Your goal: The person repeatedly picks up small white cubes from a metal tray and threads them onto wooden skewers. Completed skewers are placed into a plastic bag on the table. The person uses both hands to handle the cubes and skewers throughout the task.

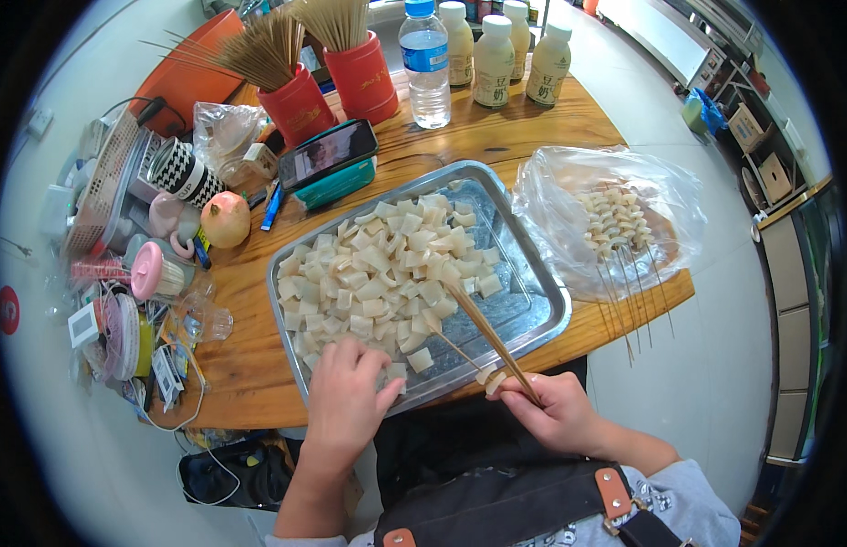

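Note:
A shallow metal tray (516, 236) lies before me, heaped with pale, translucent square food pieces (372, 267). My left hand (348, 386) is over its near left part, among the pieces. Thumb and forefinger are apart, with a piece beside them; the other fingertips are hidden. My right hand (550, 410), at the tray's near right edge, grips a bundle of bamboo skewers (488, 328) slanting over the tray. A separate thin skewer (458, 347) also runs to this hand, with a couple of pieces (490, 379) threaded on it near the fingers.
Filled skewers (615, 222) lie on a clear plastic bag (543, 184) at right, sticks overhanging the table edge. Red holders (362, 78) of skewers, a water bottle (427, 82) and several milk bottles (493, 65) stand behind. A propped phone (331, 154), pomegranate (225, 219) and clutter are left.

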`<state>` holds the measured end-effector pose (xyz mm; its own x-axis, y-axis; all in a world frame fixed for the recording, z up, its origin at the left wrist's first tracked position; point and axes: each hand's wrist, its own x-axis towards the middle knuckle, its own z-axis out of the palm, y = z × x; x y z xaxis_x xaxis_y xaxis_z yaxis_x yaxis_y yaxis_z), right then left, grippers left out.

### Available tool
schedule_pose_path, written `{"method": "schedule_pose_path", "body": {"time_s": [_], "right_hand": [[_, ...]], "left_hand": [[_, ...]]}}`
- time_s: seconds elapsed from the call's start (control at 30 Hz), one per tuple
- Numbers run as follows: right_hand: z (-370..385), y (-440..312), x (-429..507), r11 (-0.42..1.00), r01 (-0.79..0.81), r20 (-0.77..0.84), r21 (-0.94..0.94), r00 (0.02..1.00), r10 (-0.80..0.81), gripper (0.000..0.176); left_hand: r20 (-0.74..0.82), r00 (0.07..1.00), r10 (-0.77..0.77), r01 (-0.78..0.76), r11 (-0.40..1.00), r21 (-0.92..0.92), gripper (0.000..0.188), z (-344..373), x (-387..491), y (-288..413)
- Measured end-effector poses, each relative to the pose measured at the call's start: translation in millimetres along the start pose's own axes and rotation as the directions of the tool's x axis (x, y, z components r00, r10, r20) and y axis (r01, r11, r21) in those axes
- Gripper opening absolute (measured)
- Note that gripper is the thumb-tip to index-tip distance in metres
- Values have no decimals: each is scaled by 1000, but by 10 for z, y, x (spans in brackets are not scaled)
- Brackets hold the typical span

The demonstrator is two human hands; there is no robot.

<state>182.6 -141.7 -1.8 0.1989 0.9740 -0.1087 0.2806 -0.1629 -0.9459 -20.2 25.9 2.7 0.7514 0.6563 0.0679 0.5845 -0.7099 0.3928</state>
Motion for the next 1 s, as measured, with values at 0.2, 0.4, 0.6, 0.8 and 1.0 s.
{"method": "schedule_pose_path", "body": {"time_s": [0.2, 0.4, 0.6, 0.8, 1.0], "right_hand": [[17, -6, -26, 1000, -5, 88, -15, 996, 6, 15], [31, -4, -20, 999, 22, 91, -27, 996, -19, 15], [31, -32, -2, 999, 49, 102, -7, 994, -48, 15], [35, -54, 5, 998, 57, 96, -1, 994, -57, 15], [58, -59, 4, 999, 49, 131, -9, 990, -48, 15]], "left_hand": [[51, 995, 91, -90, 996, -21, 18, 46, 33, -7], [33, 999, 15, -10, 986, -169, 14, 84, 11, -30], [103, 992, -79, 91, 990, -112, 15, -22, 12, -80], [24, 949, -313, 238, 667, -706, 5, 35, 0, -35], [-67, 921, -384, 73, 339, -938, 18, 298, 37, 55]]}}
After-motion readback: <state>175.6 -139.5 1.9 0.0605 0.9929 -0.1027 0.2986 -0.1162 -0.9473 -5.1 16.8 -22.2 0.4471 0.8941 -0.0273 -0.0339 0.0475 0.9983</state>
